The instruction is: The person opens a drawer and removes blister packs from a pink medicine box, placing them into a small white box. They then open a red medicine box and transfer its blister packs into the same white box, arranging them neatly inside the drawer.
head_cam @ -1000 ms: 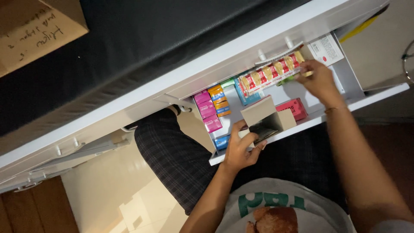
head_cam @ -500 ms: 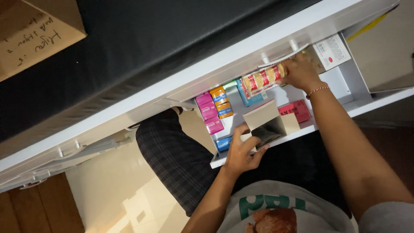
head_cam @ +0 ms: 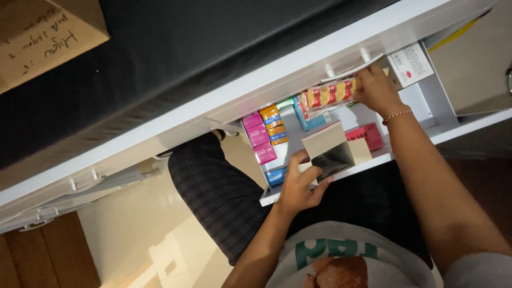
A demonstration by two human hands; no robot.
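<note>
Fingers of the right hand [head_cam: 377, 88] closed on a red-and-yellow blister strip [head_cam: 328, 96] at the drawer's [head_cam: 426, 93] rear. Left hand [head_cam: 298, 184] fingers curled around an open beige carton [head_cam: 332, 149], just beside pink boxes [head_cam: 258, 137]. Step: sorting. Next move needs careful alignment.

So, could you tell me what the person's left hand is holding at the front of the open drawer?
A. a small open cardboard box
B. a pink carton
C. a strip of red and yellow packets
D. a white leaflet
A: the left hand grips a small open cardboard box by its flap at the drawer front, while the right hand holds the strip of red and yellow packets further back.
</note>
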